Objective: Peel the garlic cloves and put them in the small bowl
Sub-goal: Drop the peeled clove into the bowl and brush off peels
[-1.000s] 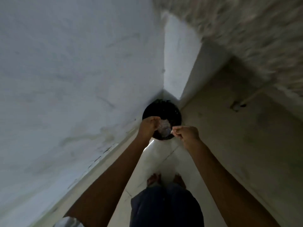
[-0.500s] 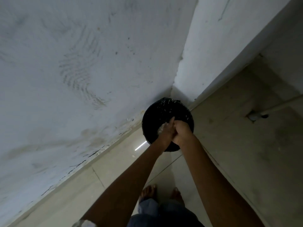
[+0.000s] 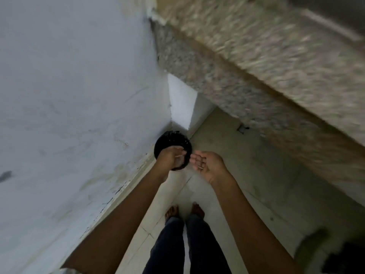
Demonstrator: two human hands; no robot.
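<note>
I stand over a round black bin (image 3: 171, 139) with a dark liner, set on the floor in the corner. My left hand (image 3: 171, 157) hovers above the bin's opening with its fingers spread and nothing gripped. Pale garlic skins (image 3: 179, 163) show inside the bin just under that hand. To the right of the bin's rim my right hand (image 3: 207, 164) is held palm up and open, with a thin pale scrap lying on the palm. No garlic cloves or small bowl are in view.
A white wall (image 3: 79, 95) runs along the left. A speckled stone counter (image 3: 256, 62) overhangs at the upper right. My bare feet (image 3: 184, 211) stand on the tiled floor (image 3: 256, 175). A dark blurred object (image 3: 339, 258) sits at the bottom right.
My hands were pressed together over the bin half a second ago; now they have come apart and both are open. The view has tilted, bringing the counter back in.
</note>
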